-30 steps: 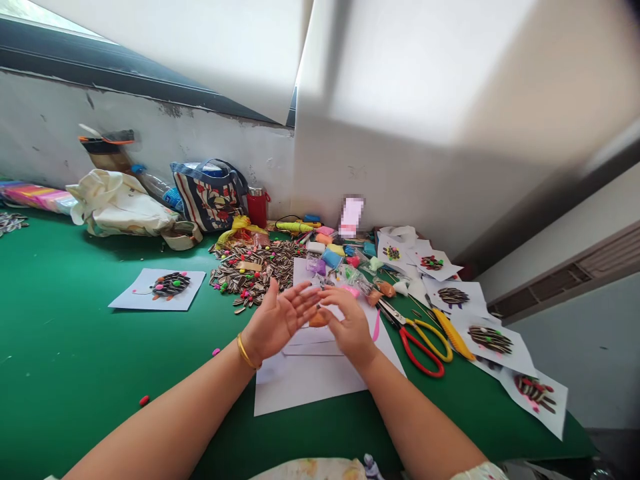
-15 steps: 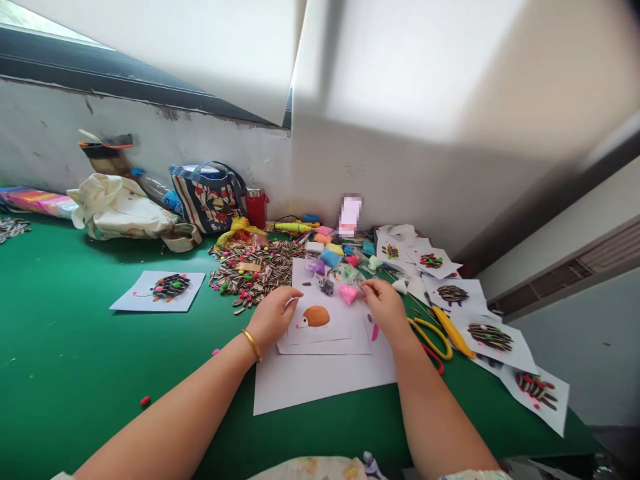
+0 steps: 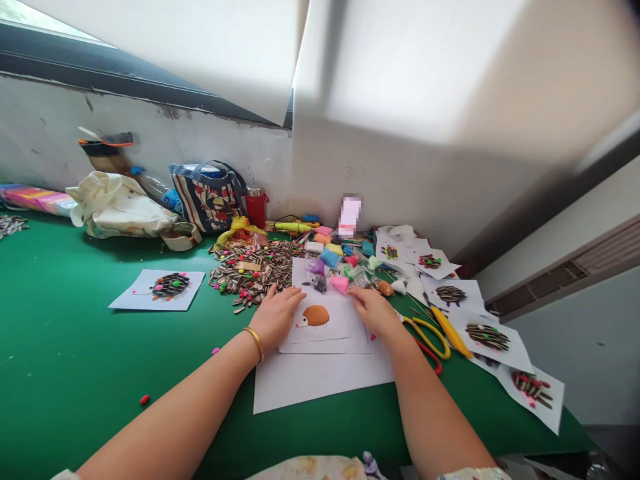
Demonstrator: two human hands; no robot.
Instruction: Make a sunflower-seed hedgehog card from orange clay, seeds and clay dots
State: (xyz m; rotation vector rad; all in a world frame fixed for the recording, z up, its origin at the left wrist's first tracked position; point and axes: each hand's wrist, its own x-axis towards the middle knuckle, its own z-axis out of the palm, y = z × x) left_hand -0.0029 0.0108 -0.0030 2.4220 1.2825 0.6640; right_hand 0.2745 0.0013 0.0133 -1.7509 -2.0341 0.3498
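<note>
A drawing of a hedgehog (image 3: 316, 316) with a brown clay body lies on stacked white sheets (image 3: 320, 377) in front of me. My left hand (image 3: 277, 319), with a gold bangle at the wrist, rests open on the left edge of the sheets, fingers stretched. On the right side, my right hand (image 3: 374, 312) lies with its fingers extended over the paper, holding nothing visible. Just beyond its fingertips is a pink clay packet (image 3: 340, 285), next to a black clay packet (image 3: 319, 283). Under the right wrist, yellow-handled scissors (image 3: 433, 333) are partly hidden.
A heap of sunflower seeds (image 3: 255, 277) with coloured bits spreads at the back. Several finished seed hedgehog cards (image 3: 507, 357) line the right edge; another card (image 3: 185, 300) lies left. A yellow cutter (image 3: 451, 332), bags (image 3: 207, 200) and a red flask (image 3: 257, 210) are also there.
My right hand has let go of the pink clay packet's wrapper and moved left onto the paper. The pink packet has shifted slightly back and left. My left hand has flattened.
</note>
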